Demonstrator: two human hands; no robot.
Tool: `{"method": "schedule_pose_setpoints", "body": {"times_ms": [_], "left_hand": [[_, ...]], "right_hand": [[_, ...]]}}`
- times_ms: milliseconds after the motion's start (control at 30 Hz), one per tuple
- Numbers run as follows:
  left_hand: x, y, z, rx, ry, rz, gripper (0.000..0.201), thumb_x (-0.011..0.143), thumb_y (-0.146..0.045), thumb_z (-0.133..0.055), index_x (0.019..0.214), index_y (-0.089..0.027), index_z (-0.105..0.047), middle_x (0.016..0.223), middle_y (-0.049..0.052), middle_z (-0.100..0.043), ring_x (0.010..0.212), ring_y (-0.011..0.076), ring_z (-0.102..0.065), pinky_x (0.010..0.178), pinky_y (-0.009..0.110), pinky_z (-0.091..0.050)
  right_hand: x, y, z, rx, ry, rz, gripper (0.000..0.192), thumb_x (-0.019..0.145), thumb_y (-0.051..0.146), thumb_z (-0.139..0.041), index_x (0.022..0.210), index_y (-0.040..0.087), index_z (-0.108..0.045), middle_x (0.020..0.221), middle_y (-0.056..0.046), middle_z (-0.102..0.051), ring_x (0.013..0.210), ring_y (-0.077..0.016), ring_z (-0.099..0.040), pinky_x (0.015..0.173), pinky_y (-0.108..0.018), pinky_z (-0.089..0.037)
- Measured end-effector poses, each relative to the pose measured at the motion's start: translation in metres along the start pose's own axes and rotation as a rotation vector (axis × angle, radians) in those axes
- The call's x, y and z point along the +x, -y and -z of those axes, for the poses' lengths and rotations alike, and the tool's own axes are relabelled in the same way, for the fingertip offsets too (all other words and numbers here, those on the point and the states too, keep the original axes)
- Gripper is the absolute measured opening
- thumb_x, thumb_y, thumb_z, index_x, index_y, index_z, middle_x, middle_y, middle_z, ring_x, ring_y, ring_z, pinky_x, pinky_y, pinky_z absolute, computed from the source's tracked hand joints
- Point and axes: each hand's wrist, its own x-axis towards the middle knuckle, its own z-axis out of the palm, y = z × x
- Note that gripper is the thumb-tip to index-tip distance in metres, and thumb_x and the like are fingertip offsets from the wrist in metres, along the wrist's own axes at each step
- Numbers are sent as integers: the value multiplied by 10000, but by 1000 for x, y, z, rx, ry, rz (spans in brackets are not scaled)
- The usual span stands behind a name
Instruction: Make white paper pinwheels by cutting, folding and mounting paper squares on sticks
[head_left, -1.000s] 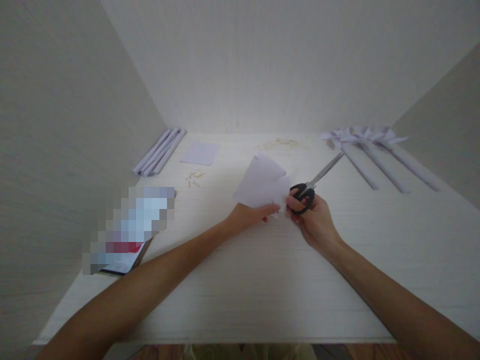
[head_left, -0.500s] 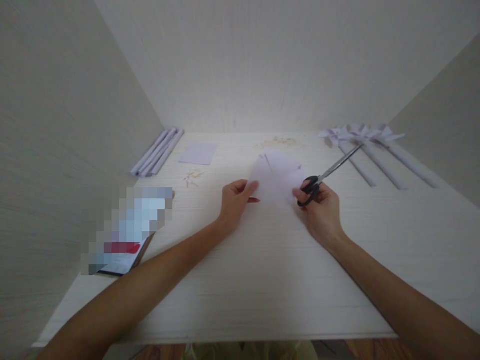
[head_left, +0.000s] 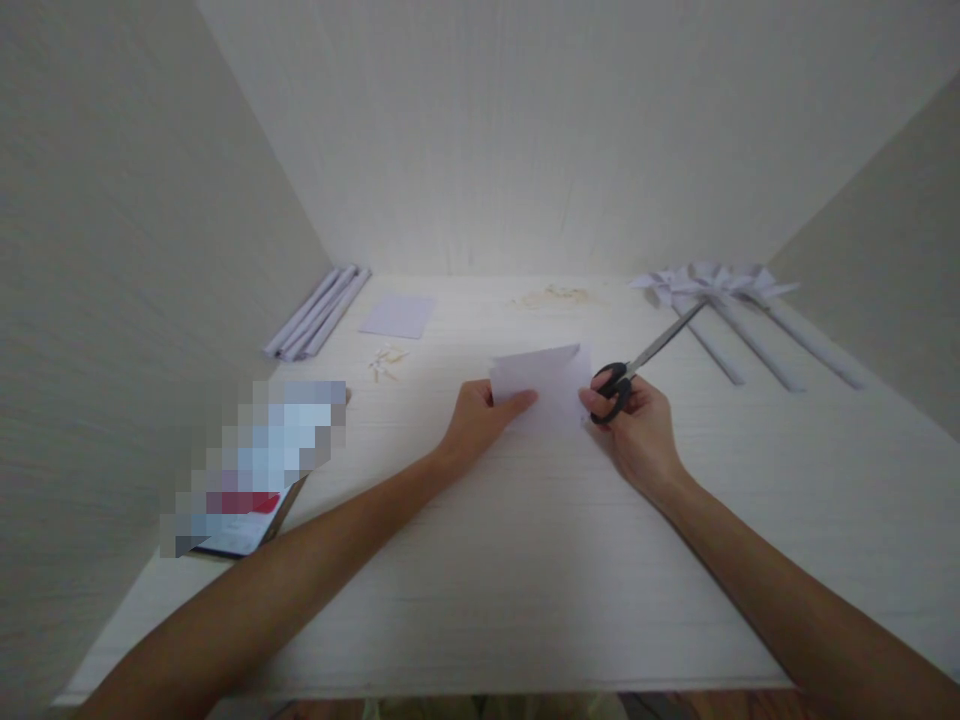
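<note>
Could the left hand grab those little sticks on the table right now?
Probably not straight away. The left hand is busy pinching the folded paper. The little sticks lie close by on its left with nothing between them, so letting go would likely free it.

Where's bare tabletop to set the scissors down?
Bare: the near strip of the white tabletop between the forearms, and right of the right hand, short of the white paper pinwheels. Crowded: far-left rolled paper tubes, small paper square, scattered toothpicks.
</note>
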Motion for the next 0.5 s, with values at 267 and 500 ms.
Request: {"method": "schedule_pose_setpoints", "body": {"times_ms": [267,500], "left_hand": [[1,-1,-1,-34,-158,9,268,543,-332,-684,703,-118,-658,680,51,-654,560,132,-569,524,250,-455],[-1,-1,-2,-132,-52,26,265,541,-313,-691,719,-121,-656,666,45,-657,552,134,-575,536,261,-466]], "right_hand": [[9,6,11,-336,120,49,175,656,303,-602,715,142,-570,576,24,-505,481,-74,-419,434,-200,-305],[27,9,44,-928,140,155,165,671,223,-548,808,133,-561,691,-35,-613,570,-132,-519,528,-237,-368]]}}
